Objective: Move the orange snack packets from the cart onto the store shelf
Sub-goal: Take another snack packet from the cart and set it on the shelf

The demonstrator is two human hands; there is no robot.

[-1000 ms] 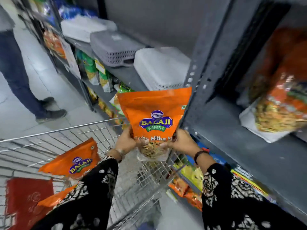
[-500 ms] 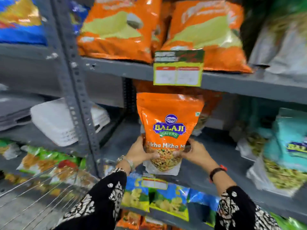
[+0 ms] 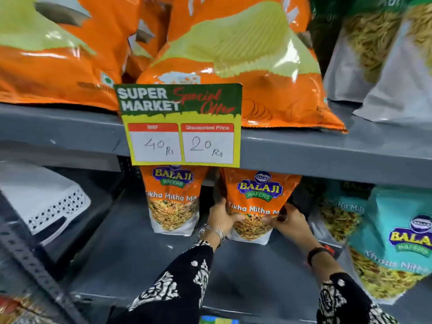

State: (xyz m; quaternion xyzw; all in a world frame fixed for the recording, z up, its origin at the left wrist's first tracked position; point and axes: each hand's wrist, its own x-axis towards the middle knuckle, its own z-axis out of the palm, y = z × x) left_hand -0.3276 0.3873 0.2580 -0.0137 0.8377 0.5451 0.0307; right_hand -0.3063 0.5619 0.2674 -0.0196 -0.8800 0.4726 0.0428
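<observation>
— Starting nearest you: what are your hands doing?

— Your patterned sleeves [image 3: 187, 284] reach in over the grey shelf [image 3: 145, 260]. Your left hand [image 3: 222, 218] and right hand [image 3: 289, 222] both clasp the lower part of one orange packet [image 3: 257, 197], left on its left edge, right on its right edge, thumbs across the clear window of snack mix.

— Which way does that packet point?

— It stands upright, long axis vertical, base on the shelf, printed face toward you. Its top is hidden behind the upper shelf's edge [image 3: 327, 150].

— What sits beside it?

— Just to its left, a second orange packet [image 3: 173, 202] stands upright too, same face forward, the two close but with a gap between. To the right stand teal packets [image 3: 397, 239], the nearest one well forward. Far left lies a white perforated basket [image 3: 46, 202].

— And farther up?

— A price card [image 3: 181, 123] hangs from the upper shelf's edge, reading 40 and 20. Above it, big orange chip bags [image 3: 245, 66] lie tilted.
</observation>
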